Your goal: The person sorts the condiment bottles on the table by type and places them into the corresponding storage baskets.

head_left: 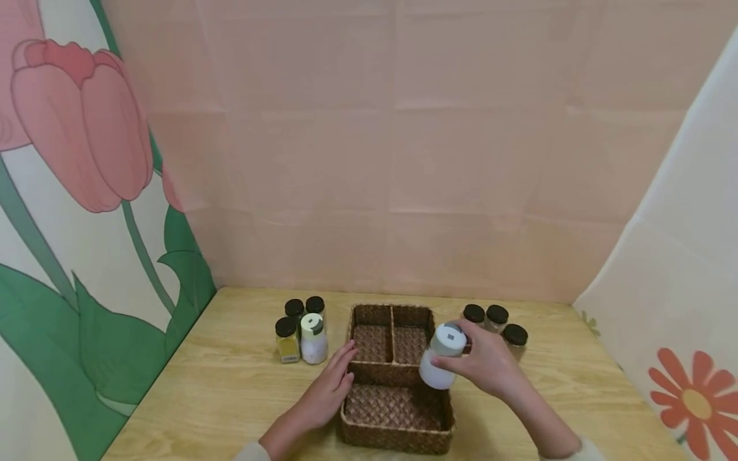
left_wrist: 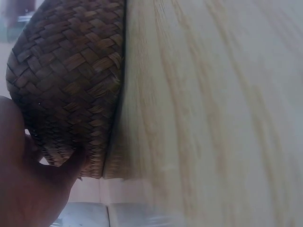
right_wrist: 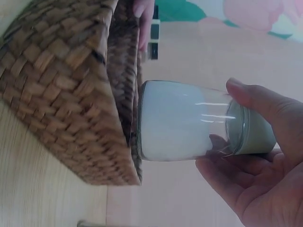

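My right hand (head_left: 490, 362) grips a glass seasoning jar (right_wrist: 175, 120) by its neck and pale lid. White contents fill the jar's lower part. It is raised over the right side of a brown woven basket (head_left: 398, 440), its base close above the rim in the right wrist view. The basket has two small compartments at the back and a wide one in front. Against the basket's left side rests my left hand (head_left: 325, 394), fingers extended at the rim. In the left wrist view its thumb (left_wrist: 73, 163) lies along the woven outer wall.
Left of the basket stand a similar white-filled jar (head_left: 314, 339), a yellow-filled jar (head_left: 288, 342) with a black lid and two more black-lidded jars. Several black-lidded jars (head_left: 515, 336) stand to the right, partly behind my right hand. The wooden table (head_left: 225, 384) meets a pink backdrop (head_left: 369, 160).
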A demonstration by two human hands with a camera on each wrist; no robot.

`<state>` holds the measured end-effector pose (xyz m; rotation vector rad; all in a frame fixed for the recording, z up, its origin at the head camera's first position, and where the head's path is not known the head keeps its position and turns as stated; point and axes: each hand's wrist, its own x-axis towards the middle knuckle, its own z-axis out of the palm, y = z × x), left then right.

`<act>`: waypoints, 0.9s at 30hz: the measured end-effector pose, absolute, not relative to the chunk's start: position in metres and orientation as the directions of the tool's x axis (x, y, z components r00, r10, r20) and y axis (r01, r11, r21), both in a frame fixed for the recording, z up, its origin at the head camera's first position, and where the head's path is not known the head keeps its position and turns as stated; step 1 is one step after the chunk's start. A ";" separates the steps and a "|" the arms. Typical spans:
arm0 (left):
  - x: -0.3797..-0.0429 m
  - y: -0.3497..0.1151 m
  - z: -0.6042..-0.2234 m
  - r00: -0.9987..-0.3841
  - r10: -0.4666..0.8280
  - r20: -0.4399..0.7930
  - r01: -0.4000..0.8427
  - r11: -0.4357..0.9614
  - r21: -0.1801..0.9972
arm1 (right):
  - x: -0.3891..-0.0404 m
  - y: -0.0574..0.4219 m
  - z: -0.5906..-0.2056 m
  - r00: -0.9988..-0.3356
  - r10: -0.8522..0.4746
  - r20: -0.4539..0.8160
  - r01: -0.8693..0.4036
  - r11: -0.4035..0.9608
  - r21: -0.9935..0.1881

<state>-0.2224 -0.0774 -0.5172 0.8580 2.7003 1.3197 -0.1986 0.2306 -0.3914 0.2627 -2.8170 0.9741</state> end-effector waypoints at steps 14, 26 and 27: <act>-0.221 -0.077 -0.517 -0.855 0.473 0.214 0.456 0.487 0.745 | -0.196 0.198 -0.398 -0.977 -0.152 0.149 -0.213 0.732 -0.648; -0.222 -0.078 -0.517 -0.852 0.483 0.203 0.453 0.484 0.749 | -0.194 0.181 -0.406 -0.956 -0.240 0.169 -0.290 0.687 -0.666; -0.222 -0.078 -0.517 -0.851 0.484 0.202 0.453 0.484 0.749 | -0.194 0.180 -0.406 -0.955 -0.244 0.166 -0.291 0.689 -0.663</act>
